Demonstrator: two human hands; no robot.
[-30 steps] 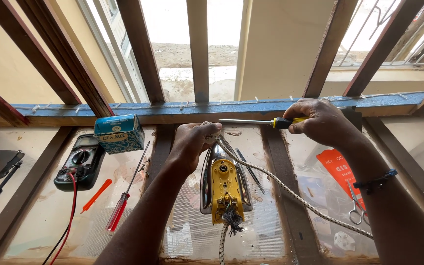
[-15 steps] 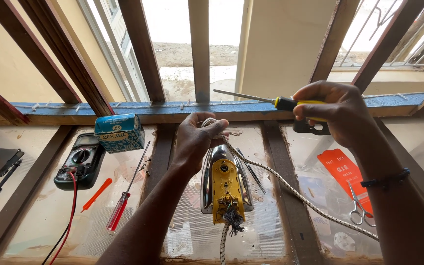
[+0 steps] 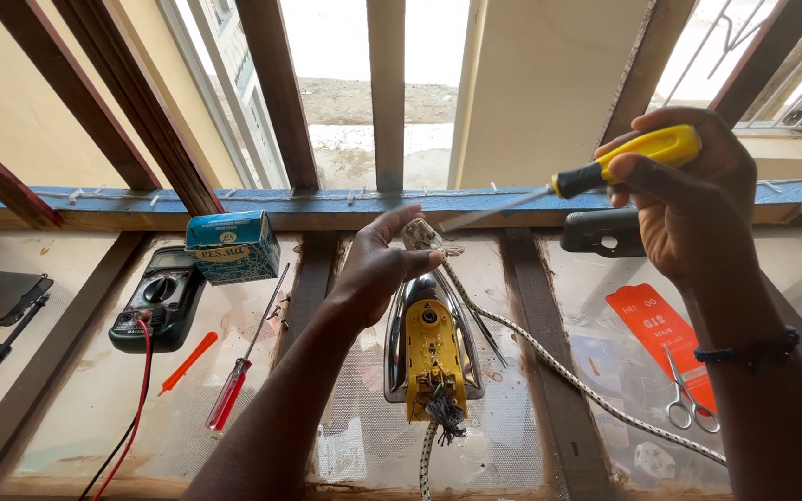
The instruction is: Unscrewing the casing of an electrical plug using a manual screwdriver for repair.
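An opened clothes iron with a chrome soleplate and a yellow inner body lies flat on the glass-topped bench, its braided cord trailing to the right. My left hand hovers over the iron's tip, pinching a small metal part between the fingers. My right hand is raised at the upper right, gripping a yellow-and-black screwdriver whose shaft points left toward the left hand.
On the left lie a black multimeter with red lead, a blue small box, a red-handled screwdriver and an orange probe. Scissors and an orange card lie at right. A black iron handle piece rests by the blue sill.
My right hand has lifted the screwdriver up and to the right, away from the iron. The left hand has turned palm up, holding the small part higher.
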